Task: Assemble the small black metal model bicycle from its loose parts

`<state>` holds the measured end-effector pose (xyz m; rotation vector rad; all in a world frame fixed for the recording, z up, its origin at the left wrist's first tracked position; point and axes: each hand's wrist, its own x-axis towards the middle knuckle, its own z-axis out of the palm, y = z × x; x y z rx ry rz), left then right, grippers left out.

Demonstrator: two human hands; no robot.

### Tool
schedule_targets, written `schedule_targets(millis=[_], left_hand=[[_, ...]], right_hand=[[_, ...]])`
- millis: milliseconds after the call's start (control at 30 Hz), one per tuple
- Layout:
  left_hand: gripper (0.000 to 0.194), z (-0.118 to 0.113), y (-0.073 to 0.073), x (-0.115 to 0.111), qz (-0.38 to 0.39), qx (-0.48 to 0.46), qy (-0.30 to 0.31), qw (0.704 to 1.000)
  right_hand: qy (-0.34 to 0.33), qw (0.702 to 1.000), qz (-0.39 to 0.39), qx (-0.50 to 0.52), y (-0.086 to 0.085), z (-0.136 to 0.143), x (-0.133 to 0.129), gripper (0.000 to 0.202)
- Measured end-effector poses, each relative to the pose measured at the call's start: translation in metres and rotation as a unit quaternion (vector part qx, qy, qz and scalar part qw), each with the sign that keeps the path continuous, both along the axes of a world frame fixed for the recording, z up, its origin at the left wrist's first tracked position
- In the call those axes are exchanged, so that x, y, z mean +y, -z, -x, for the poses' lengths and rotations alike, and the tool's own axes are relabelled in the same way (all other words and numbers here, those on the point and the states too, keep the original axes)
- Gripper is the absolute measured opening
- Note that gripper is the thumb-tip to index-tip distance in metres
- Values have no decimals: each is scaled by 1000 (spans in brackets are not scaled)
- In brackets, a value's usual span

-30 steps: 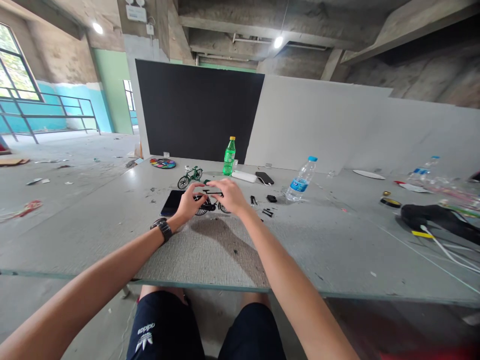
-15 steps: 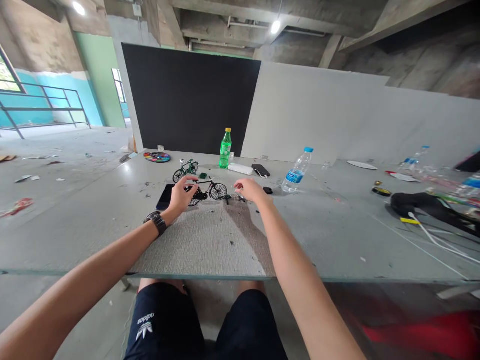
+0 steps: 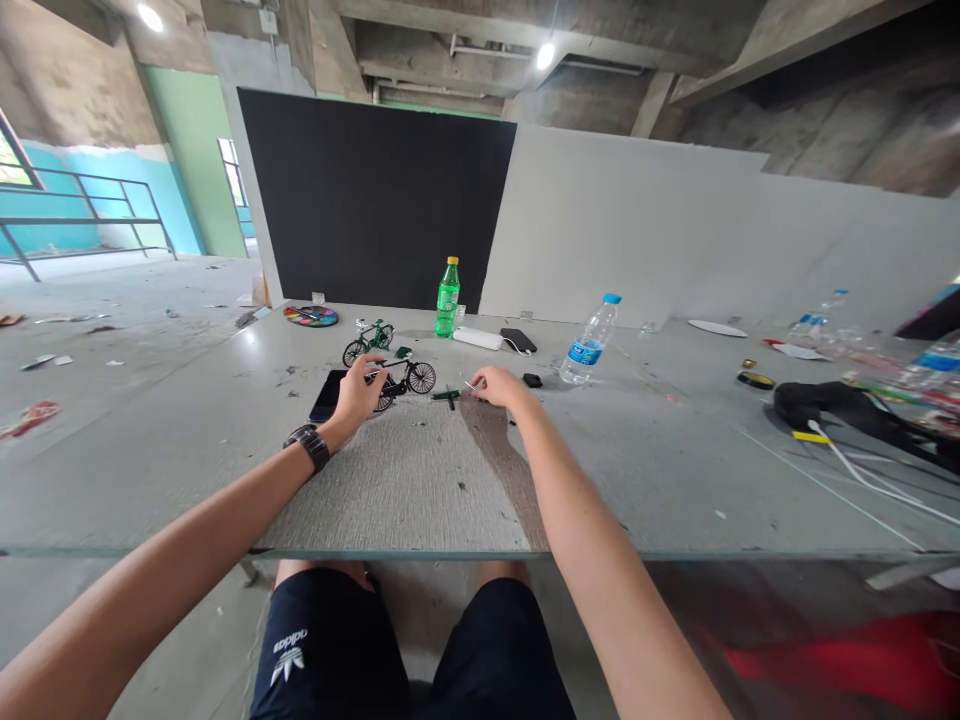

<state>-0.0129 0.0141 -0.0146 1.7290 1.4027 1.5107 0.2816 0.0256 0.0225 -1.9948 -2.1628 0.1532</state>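
My right hand (image 3: 499,386) has lowered to a thin piece (image 3: 469,385), grip unclear; my left hand (image 3: 358,394) grasps the black bicycle (image 3: 406,380). Picking up seemingly calls for a fine pinch.

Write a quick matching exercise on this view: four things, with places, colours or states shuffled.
Things:
1. Left hand
2. Green bottle
3. Right hand
4. Round disc

Places, colours or states:
A. Many-coloured, flat on the table
B. Pinching a thin silvery piece
C. At the black bicycle
D. Upright, yellow cap

Pairs: 1-C, 2-D, 3-B, 4-A
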Motion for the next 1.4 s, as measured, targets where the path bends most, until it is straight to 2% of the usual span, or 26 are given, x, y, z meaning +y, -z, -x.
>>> schedule_targets(millis=[167,333,533,633,767,867,1100,1233,1400], left_hand=[[28,1,1,3,49,27,-9,998],[37,3,6,7,91,38,-5,995],[39,4,12,10,42,2,10,999],[39,3,13,11,22,-14,20,999],[35,2,13,11,14,-35,21,999],[32,1,11,12,9,-26,26,999],[32,0,10,10,16,-32,31,999],[44,2,12,12,30,-39,29,998],[54,4,13,15,45,-5,77,996]], right_hand=[[32,999,-18,-2,-4,-10,3,22],[95,994,-48,-12,-15,-29,-3,33],[167,985,3,-38,-22,-32,-10,50],[167,983,51,-54,-31,-33,-11,55],[161,975,134,-80,-40,-43,-15,35],[162,969,163,-90,-40,-48,-16,29],[141,975,162,-59,-34,-41,-13,29],[132,980,145,-27,-33,-40,-14,31],[91,995,25,17,-33,-36,-15,28]])
